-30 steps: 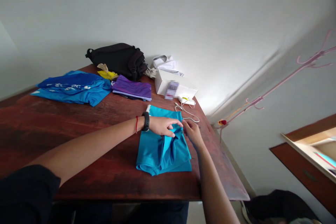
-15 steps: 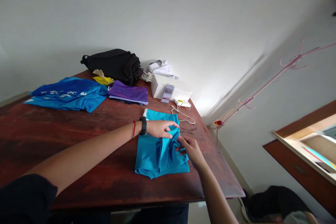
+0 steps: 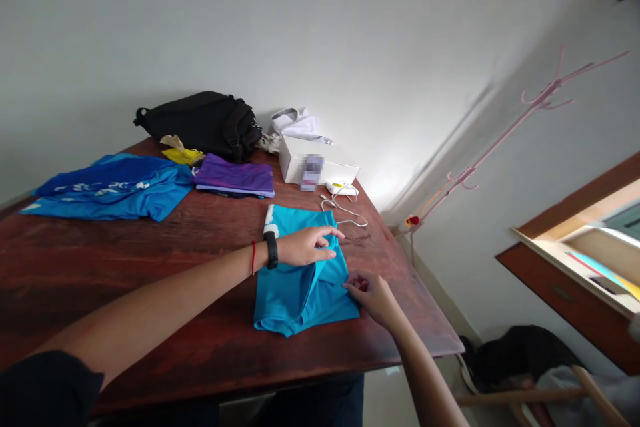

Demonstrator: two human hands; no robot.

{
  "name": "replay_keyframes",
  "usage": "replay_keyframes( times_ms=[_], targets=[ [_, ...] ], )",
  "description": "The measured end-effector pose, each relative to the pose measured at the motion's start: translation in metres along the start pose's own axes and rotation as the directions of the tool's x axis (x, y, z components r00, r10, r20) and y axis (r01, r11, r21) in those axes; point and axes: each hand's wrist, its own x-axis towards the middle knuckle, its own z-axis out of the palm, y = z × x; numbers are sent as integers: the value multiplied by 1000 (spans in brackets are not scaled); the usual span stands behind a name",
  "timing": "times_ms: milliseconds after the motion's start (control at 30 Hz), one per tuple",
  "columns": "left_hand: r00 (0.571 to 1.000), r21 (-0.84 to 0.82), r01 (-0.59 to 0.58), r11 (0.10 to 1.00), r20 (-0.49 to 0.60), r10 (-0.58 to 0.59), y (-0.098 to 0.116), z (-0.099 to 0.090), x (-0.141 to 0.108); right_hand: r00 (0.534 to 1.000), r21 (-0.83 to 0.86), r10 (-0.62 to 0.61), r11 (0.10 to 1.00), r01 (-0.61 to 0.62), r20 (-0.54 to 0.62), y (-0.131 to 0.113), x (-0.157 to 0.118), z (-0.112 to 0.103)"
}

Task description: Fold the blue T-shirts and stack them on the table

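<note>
A folded turquoise cloth [image 3: 285, 293] lies near the front edge of the wooden table, with a white patch at its far left corner and a raised fold in its middle. Over its upper part rests my left hand [image 3: 310, 245], fingers apart and pointing right, nothing gripped. A black band and a red string are on that wrist. My right hand [image 3: 367, 290] pinches the cloth's right edge between thumb and fingers.
A blue shirt [image 3: 120, 187] and a folded purple cloth [image 3: 235, 175] lie to the left. Behind are a black bag [image 3: 200, 123], a yellow item [image 3: 183, 155] and a white box [image 3: 320, 160]. A white device [image 3: 341, 189] with a cable sits beyond the cloth.
My right hand has moved slightly down and right along the cloth's edge, and the cloth's right side is flatter. The view has shifted slightly.
</note>
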Motion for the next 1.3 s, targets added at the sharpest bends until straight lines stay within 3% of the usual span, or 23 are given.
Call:
replay_keyframes(
  times_ms=[133, 400, 633, 767, 867, 1000, 1167, 1300],
  targets=[
    [999, -58, -38, 998, -30, 36, 8, 15, 0, 994, -158, -105, 983, 99, -34, -4, -11, -6],
    [998, -38, -33, 999, -50, 31, 13, 30, 0, 972, -266, -205, 936, 229, 116, -20, -31, -12],
    [996, -62, -47, 997, -77, 42, 12, 33, 0, 973, -288, -220, 930, 229, 63, -3, -22, -14],
    [996, -117, -45, 992, -81, 36, 0, 50, 0, 983, -299, -155, 947, 119, -98, 0, -27, -14],
    [1000, -142, -12, 990, -16, 10, -12, 68, -3, 980, -127, -49, 992, 24, -195, -2, -33, -9],
    [982, -77, 21, 997, 189, -6, -15, 80, -9, 997, 230, 62, 972, -51, -44, -9, -41, 2],
    [960, -1, -17, 1000, 278, 17, 0, 70, -12, 997, 336, 46, 939, -66, 67, -11, -46, 11],
    [969, 94, -39, 995, 248, 15, 7, 57, -12, 996, 381, 44, 922, -72, 82, -5, -45, 12]
  ],
)
